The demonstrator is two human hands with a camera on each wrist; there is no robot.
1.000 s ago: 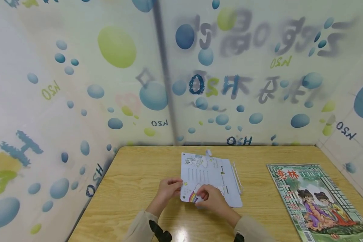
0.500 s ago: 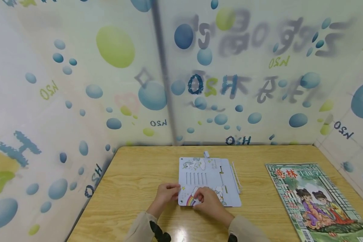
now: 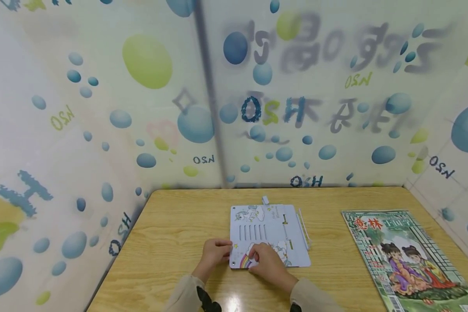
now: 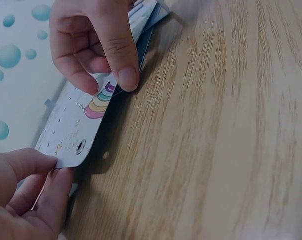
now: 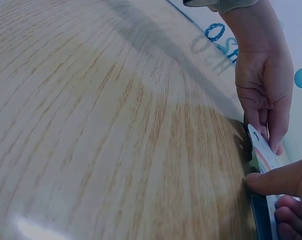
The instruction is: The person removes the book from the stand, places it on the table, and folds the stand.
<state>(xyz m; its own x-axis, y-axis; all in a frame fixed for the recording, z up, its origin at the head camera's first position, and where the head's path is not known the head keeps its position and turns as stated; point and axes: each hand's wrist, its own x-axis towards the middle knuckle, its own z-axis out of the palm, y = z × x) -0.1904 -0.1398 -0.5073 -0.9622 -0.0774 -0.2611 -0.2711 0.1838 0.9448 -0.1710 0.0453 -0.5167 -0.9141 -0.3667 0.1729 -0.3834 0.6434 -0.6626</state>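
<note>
A thin white board [image 3: 274, 227] printed with a unicorn and a rainbow lies on the table in the head view. It has a row of slots and metal eyelets at its left corners. My left hand [image 3: 215, 255] pinches its left edge near the front corner, thumb on top and fingers beneath, as the left wrist view shows. My right hand [image 3: 269, 263] is at the front edge beside the rainbow [image 4: 98, 105], its thumb [image 5: 270, 183] at the edge and its fingers curled over the printed face. A darker layer [image 5: 261, 215] shows beneath the board.
A glossy magazine [image 3: 409, 260] lies on the wooden table [image 3: 179, 212] to the right. A white tab [image 3: 265, 200] sticks out behind the board, and a narrow clear strip [image 3: 304, 225] lies along its right side. A wall covering [image 3: 148, 130] with blue and green drops stands behind the table.
The board's far edge has come down and toward me, so it now lies flatter and squarer. Both hands have stayed at its left and front edges.
</note>
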